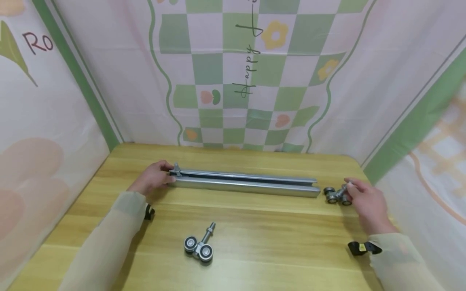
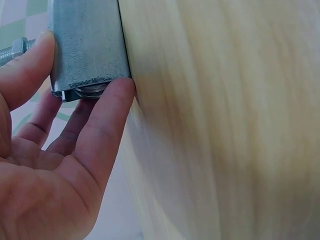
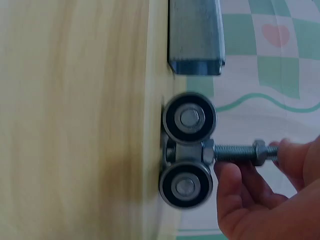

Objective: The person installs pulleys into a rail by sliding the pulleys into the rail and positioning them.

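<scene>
A slotted metal rail (image 1: pixel 244 184) lies across the table, its slot facing up. My left hand (image 1: pixel 152 178) grips its left end, thumb on the top edge and fingers at the end face (image 2: pixel 85 55). From the slot there rises a threaded bolt (image 1: pixel 176 169); part of a wheel (image 2: pixel 92 90) shows inside that end. Just off the rail's right end, my right hand (image 1: pixel 369 202) pinches the threaded bolt of a roller trolley (image 1: pixel 336 195). In the right wrist view this trolley's wheels (image 3: pixel 189 118) stand in line with the rail's end (image 3: pixel 196 50), apart from it.
Another roller trolley (image 1: pixel 198 247) lies on the wooden table (image 1: pixel 276 242) in front of the rail, its bolt pointing away. Patterned cloth (image 1: pixel 240 81) hangs behind the table and along both sides.
</scene>
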Demonstrator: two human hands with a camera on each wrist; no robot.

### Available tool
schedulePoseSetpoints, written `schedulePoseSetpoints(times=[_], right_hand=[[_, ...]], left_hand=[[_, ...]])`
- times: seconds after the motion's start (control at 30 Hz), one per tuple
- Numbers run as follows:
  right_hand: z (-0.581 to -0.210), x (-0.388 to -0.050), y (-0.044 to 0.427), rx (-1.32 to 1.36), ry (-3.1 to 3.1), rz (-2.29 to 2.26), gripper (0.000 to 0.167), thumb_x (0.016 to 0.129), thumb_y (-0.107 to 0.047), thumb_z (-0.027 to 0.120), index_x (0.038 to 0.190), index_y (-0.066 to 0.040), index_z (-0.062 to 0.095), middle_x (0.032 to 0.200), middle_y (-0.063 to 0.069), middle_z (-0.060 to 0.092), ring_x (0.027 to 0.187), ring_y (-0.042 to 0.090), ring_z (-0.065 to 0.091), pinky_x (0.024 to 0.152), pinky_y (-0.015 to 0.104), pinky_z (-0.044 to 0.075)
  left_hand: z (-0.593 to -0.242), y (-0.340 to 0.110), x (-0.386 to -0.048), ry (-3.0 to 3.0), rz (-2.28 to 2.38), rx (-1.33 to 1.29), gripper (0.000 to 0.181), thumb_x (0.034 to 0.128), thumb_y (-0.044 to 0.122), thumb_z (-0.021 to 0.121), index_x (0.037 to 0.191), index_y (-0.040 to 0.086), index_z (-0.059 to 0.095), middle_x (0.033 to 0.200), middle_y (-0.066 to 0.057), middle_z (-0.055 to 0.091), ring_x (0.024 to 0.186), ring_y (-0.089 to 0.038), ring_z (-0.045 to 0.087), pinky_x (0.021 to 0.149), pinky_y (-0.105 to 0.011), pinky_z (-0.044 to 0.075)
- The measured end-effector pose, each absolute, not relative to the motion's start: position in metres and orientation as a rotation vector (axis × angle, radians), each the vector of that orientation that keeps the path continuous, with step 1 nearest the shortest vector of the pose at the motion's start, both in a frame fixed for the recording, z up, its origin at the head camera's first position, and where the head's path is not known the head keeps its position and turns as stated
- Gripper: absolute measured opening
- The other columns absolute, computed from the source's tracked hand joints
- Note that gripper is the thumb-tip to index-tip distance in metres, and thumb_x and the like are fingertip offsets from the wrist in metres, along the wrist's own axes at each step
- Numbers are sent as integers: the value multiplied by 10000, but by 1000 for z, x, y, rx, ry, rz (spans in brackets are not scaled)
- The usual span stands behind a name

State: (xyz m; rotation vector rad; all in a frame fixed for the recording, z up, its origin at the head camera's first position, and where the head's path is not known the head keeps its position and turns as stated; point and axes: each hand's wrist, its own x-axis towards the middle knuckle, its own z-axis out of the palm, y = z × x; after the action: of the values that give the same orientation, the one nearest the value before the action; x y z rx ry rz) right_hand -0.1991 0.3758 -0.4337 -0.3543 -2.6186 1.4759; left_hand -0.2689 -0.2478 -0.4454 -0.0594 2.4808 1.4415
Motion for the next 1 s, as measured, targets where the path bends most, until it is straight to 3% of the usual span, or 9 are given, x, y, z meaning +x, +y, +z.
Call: schedulePoseSetpoints(times=[0.27, 0.63, 1.0], right_hand=[[-433, -207, 383, -233, -2767, 1186, 508, 1074, -359, 416, 1460, -37, 482, 1103, 230, 656, 889, 241, 606, 662, 232, 489], [-431, -211, 377, -292, -2744, 1201, 490, 1071, -346, 429, 1432, -27, 514, 1168, 243, 647, 902, 193, 636, 667, 232, 529], [-435, -218, 363, -265, -2744, 1174, 467, 1069, -323, 430, 1396, -15, 554, 1102, 228, 665, 892, 278, 638, 636, 265, 539]], left_hand=[[-445, -248, -268, 2495, 1430, -56, 406, 907, 58, 705, 1275, 7, 541, 1303, -199, 529, 1044, -316, 566, 821, -406, 539], [-448, -249, -268, 2487, 1450, -55, 415, 903, 48, 708, 1279, 2, 539, 1315, -203, 523, 1048, -317, 564, 819, -399, 540], [-448, -249, -269, 2488, 1441, -60, 418, 910, 56, 709, 1288, -1, 538, 1326, -201, 519, 1055, -309, 561, 825, -398, 539]])
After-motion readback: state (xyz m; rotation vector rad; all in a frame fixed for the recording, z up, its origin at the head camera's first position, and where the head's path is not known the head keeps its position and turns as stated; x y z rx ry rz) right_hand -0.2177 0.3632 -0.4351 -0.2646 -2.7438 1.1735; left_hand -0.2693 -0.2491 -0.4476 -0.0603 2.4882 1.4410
